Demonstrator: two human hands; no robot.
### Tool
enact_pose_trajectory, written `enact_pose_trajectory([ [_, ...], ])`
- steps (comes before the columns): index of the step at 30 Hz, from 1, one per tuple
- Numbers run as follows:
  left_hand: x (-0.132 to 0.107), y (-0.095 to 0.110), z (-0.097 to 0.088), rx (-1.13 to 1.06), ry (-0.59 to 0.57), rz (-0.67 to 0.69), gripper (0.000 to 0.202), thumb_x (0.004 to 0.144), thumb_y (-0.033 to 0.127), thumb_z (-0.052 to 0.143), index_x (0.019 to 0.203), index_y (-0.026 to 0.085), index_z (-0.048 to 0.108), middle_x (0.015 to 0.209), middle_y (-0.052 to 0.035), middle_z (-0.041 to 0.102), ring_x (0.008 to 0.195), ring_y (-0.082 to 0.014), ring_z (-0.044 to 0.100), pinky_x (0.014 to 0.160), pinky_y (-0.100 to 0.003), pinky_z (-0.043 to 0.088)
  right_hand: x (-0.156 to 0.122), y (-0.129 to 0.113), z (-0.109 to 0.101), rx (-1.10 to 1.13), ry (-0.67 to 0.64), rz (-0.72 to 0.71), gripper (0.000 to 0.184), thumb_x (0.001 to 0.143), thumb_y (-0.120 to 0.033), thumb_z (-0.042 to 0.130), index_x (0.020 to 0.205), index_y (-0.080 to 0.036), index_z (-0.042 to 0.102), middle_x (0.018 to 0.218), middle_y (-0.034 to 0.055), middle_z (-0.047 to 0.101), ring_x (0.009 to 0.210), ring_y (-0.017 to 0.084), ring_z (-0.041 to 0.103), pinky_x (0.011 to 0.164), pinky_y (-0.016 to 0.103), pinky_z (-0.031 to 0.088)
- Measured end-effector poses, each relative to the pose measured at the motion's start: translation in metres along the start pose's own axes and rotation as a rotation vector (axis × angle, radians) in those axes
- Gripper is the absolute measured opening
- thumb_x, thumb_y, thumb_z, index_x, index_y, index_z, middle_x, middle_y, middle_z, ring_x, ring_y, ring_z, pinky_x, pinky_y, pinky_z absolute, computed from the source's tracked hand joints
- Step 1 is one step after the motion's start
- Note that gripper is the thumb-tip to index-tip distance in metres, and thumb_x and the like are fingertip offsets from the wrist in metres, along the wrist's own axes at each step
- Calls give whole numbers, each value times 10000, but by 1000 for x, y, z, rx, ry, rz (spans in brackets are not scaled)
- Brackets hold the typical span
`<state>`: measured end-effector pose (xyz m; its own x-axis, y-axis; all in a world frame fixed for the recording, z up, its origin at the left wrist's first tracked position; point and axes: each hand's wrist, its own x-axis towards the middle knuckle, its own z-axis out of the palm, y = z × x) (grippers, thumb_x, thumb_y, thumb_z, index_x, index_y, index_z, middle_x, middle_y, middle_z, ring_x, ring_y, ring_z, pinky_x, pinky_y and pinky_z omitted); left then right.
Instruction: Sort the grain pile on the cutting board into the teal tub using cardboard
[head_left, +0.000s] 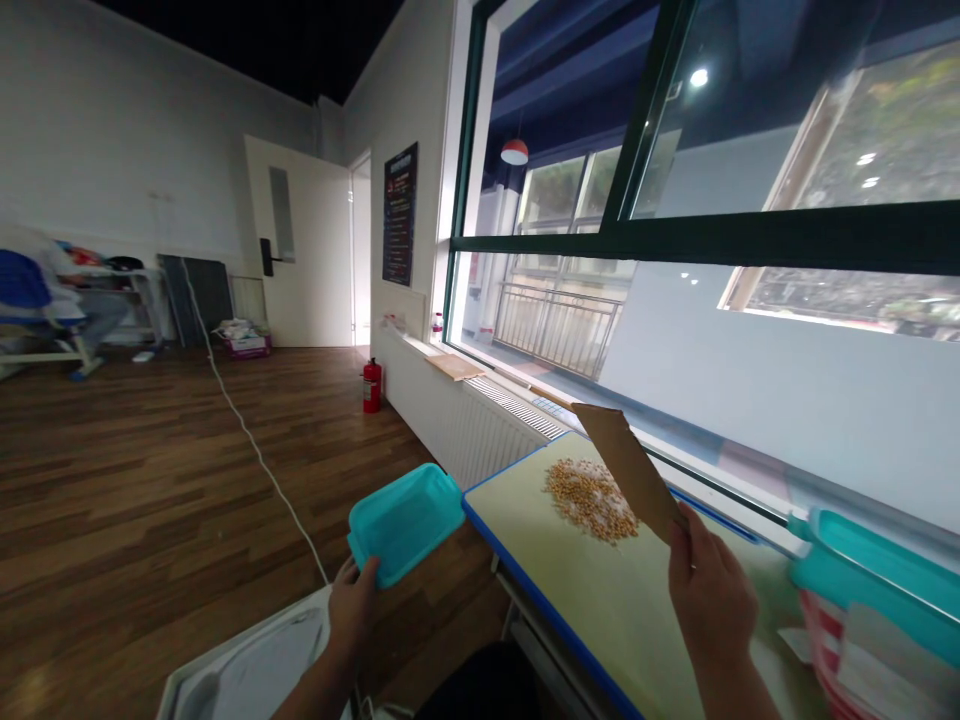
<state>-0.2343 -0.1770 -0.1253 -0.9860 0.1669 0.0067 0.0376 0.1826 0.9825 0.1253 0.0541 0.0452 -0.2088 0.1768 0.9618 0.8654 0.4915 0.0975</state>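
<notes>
My left hand [354,597] grips the near end of a shallow turquoise plastic tray [409,515], held tilted beside the table's left edge with nothing visible in it. My right hand [709,575] is closed on the lower end of a flat strip of brown cardboard [626,465], raised at a slant above the table [592,610]. Behind the strip, a spread pile of yellow corn kernels [585,495] mixed with white grains lies on the pale tabletop; the strip hides part of its right side.
A turquoise basket [885,575] and a red-and-white bag [825,630] are on the right. Beyond the table are a radiator [487,435] and window. A white cable [255,450] crosses the wooden floor; a fire extinguisher [371,386] stands by the wall. A person [105,310] sits far left.
</notes>
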Motion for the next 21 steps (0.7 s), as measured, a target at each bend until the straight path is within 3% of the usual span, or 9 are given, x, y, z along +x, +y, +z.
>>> enact_pose_trajectory([
  [3, 1, -3, 10, -104, -100, -87, 366, 632, 457, 575, 746, 122, 670, 626, -77, 651, 615, -249, 614, 572, -342, 480, -3, 0, 2, -3, -42, 51, 353, 872, -257, 543, 1209, -163, 585, 823, 41, 687, 620, 146, 585, 553, 247, 368],
  [6, 2, -10, 20, -184, -131, -173, 362, 642, 395, 593, 829, 92, 656, 604, -72, 617, 560, -226, 588, 532, -340, 478, -6, 0, 4, 20, -63, 107, 345, 878, -275, 524, 1191, -148, 592, 894, 69, 695, 659, 169, 611, 561, 256, 388],
  [10, -3, -18, 29, -290, -90, -225, 580, 660, 312, 589, 1178, 65, 507, 861, -120, 626, 671, -205, 605, 573, -315, 503, -7, 0, 6, 84, -80, 166, 357, 881, -296, 504, 1185, -130, 590, 976, 115, 691, 747, 215, 644, 587, 272, 422],
  [13, -6, -17, 32, -374, -110, -226, 758, 651, 220, 564, 1362, 149, 311, 1062, -122, 578, 753, -179, 607, 625, -291, 516, -7, 0, 7, 119, -97, 199, 383, 889, -324, 481, 1202, -127, 581, 987, 137, 687, 782, 241, 651, 601, 290, 436],
  [17, 2, -3, 31, -433, -233, -220, 865, 556, 74, 500, 1374, 279, 307, 1043, -57, 576, 724, -167, 602, 584, -278, 509, -7, -3, 7, 132, -123, 248, 428, 903, -363, 437, 1204, -91, 572, 980, 162, 685, 771, 258, 651, 571, 304, 432],
  [21, 19, 12, 27, -404, -294, -255, 833, 498, 44, 483, 1300, 249, 389, 925, -41, 570, 630, -156, 572, 487, -254, 468, -9, -11, 9, 183, -135, 202, 425, 913, -383, 416, 1186, -99, 574, 987, 153, 682, 772, 240, 651, 579, 290, 433],
])
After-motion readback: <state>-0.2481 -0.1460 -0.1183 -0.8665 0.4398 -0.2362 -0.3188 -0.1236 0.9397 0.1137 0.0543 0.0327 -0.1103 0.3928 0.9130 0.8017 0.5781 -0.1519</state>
